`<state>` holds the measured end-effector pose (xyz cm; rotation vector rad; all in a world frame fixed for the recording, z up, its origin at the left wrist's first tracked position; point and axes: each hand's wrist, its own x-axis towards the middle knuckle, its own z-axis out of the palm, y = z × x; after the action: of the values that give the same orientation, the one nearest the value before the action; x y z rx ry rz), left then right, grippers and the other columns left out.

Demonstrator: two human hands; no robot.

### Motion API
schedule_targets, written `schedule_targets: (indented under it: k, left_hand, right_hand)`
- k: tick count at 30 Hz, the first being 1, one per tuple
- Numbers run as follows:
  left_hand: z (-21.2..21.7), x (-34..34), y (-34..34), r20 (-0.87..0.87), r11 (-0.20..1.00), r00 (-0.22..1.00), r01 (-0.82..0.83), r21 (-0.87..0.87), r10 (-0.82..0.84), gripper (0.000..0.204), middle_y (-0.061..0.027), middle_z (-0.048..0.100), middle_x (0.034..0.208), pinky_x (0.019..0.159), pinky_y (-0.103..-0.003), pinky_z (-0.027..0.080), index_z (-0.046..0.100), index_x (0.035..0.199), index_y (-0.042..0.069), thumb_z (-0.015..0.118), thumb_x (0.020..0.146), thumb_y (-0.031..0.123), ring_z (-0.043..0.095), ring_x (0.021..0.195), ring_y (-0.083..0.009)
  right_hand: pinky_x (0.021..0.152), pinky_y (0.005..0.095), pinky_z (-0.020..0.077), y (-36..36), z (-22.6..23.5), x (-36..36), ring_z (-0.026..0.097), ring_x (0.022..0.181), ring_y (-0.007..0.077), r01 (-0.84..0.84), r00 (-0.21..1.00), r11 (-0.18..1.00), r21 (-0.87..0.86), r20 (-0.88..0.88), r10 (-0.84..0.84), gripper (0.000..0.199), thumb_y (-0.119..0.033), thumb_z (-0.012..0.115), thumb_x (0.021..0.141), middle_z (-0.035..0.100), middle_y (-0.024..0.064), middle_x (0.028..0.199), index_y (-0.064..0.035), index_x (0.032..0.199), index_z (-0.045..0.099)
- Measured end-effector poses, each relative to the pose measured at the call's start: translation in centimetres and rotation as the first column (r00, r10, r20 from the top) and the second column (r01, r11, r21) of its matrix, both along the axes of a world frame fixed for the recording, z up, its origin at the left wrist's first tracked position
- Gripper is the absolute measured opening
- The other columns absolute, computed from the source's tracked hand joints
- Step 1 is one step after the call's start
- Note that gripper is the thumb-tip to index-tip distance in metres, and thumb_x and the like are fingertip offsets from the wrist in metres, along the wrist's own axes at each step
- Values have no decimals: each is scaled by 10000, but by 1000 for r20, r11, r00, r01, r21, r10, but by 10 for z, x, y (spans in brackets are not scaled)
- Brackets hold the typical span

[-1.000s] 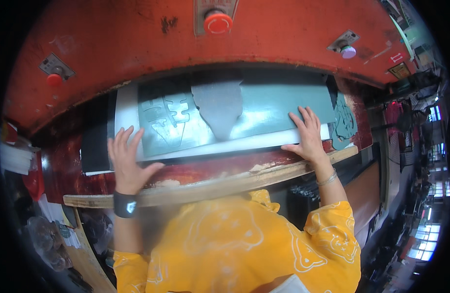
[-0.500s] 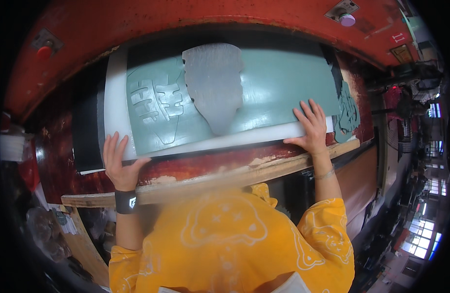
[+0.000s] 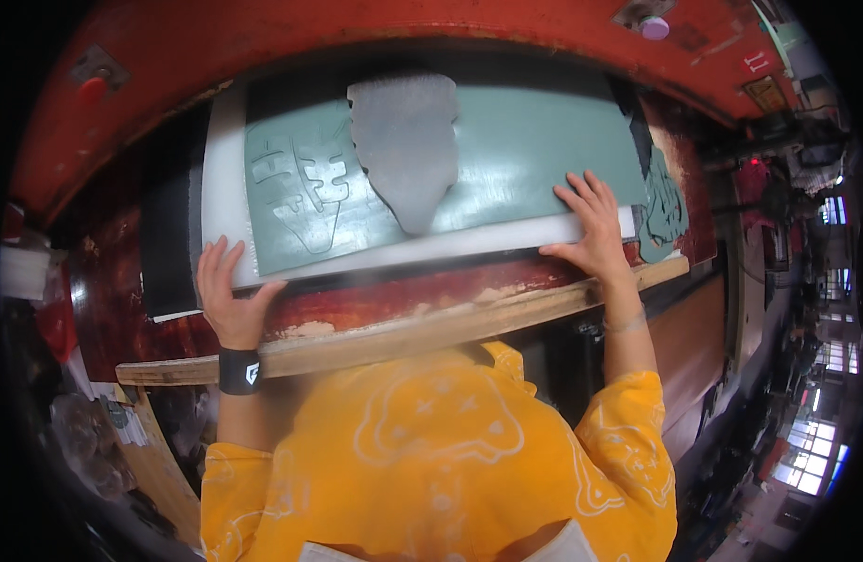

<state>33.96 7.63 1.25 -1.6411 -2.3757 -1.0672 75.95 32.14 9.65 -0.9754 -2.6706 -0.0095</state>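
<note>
A white board (image 3: pixel 506 231) lies before me with a grey-green sheet (image 3: pixel 525 131) on top. On the sheet rests a grey metal plate (image 3: pixel 406 140), wide at the far end and tapering toward me. Left of it, cut outlines and slots (image 3: pixel 305 187) mark the sheet. My left hand (image 3: pixel 231 298), with a black wristband, lies at the board's near left corner, fingers apart and thumb along the front edge. At the near right corner, my right hand (image 3: pixel 591 227) is spread over the board's edge, its fingertips on the green sheet.
A red machine beam (image 3: pixel 375 23) spans the far side, carrying a red button (image 3: pixel 92 89) and a pale purple knob (image 3: pixel 654 27). Cut green scrap (image 3: pixel 663 211) lies beside my right hand. A wooden rail (image 3: pixel 403 340) runs along the worn red table's (image 3: pixel 375 309) front.
The board, green sheet and metal plate have slid slightly away from me, toward the machine. Both hands have moved forward with them, and the view has shifted a little.
</note>
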Motion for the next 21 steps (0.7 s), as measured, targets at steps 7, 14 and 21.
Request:
schedule_targets:
  k: [7,14,21]
  left_hand:
    - [49,35,61,82,989,990,110,99,-118,586,-171,490,1354,1112,-499,226,519,1288,42,716,766,219,377,1327,-348]
    - [30,61,126,-57,973,983,166,-159,-177,507,-195,420,1403,1101,-529,241,461,1344,46,581,870,182,355,1330,-374]
    - [26,62,126,-74,976,982,160,-149,-172,515,-170,438,1400,1119,-516,214,488,1327,63,604,849,217,346,1340,-344]
  right_hand:
    - [1077,522,282,-1,30,-116,335,1319,444,39,990,968,-247,-124,-72,790,-476,771,691,408,248,1399,-94,1326,497]
    - [1008,650,244,-31,-8,-224,259,1290,533,117,993,986,-119,16,-116,871,-575,762,634,322,243,1437,-130,1330,486]
    - [993,604,273,-27,-9,-216,266,1257,538,280,955,939,-201,-42,-294,835,-452,803,618,293,234,1440,-150,1331,490]
